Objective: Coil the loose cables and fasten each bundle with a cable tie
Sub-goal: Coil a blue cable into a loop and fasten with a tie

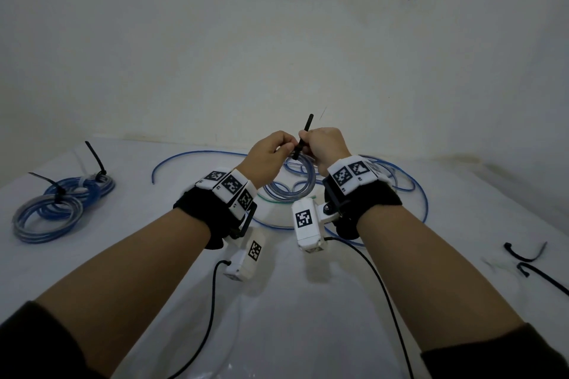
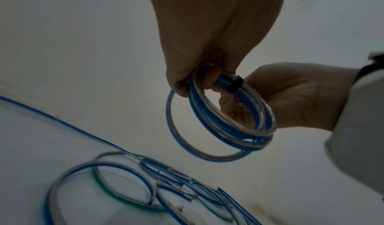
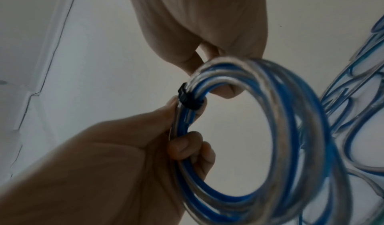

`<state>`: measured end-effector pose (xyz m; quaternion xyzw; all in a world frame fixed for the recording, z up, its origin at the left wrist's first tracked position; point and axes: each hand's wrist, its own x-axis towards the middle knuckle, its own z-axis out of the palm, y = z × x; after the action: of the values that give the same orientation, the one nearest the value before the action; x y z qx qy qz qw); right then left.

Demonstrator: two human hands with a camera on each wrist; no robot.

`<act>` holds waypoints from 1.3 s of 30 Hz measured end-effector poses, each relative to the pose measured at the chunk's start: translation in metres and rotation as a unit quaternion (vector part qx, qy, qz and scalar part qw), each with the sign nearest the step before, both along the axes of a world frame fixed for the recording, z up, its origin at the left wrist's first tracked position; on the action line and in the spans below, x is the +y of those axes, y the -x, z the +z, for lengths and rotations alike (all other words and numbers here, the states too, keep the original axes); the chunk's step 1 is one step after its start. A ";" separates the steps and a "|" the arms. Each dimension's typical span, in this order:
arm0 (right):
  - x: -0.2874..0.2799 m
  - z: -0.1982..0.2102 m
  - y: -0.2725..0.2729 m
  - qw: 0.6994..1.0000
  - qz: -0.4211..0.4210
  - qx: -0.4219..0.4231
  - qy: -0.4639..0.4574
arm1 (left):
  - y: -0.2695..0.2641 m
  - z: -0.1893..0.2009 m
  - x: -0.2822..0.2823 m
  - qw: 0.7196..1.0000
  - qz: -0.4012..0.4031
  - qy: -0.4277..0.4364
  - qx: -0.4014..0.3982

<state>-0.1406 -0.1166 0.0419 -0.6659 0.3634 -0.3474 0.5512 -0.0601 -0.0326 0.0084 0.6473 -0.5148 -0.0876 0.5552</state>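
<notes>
Both hands hold a small coil of blue-and-clear cable [image 1: 291, 191] [image 2: 220, 135] [image 3: 290, 130] up over the white table [image 1: 308, 301]. My left hand [image 1: 274, 151] [image 2: 187, 80] [image 3: 182, 144] grips the coil's rim, fingers curled round the strands. A black cable tie [image 1: 303, 137] [image 2: 236, 85] [image 3: 190, 101] is wrapped round the strands right beside that grip. Its stiff tail sticks up between the hands. My right hand [image 1: 314, 144] [image 3: 220, 80] [image 2: 245, 87] pinches the tie at the coil.
Two tied blue bundles [image 1: 61, 203] lie at the table's left, black tails sticking up. Loose blue and green cables [image 1: 409, 191] [image 2: 129, 189] sprawl behind and under the hands. Spare black ties [image 1: 529, 258] lie at the right edge. A wall stands close behind.
</notes>
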 end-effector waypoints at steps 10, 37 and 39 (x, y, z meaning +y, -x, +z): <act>0.002 0.001 0.001 0.993 0.093 -0.004 -0.077 | -0.010 -0.003 0.002 0.997 0.055 0.003 0.044; 0.032 -0.011 -0.017 0.984 -0.007 0.010 0.177 | -0.025 0.005 0.028 0.984 0.172 0.038 0.023; 0.040 -0.012 -0.021 0.984 0.021 -0.004 0.174 | -0.030 0.008 0.032 0.979 0.180 0.061 0.069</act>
<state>-0.1194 -0.0768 0.0299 -0.7578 0.2808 -0.3967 0.4353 -0.0303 -0.0006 0.0166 0.6869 -0.3544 0.0005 0.6345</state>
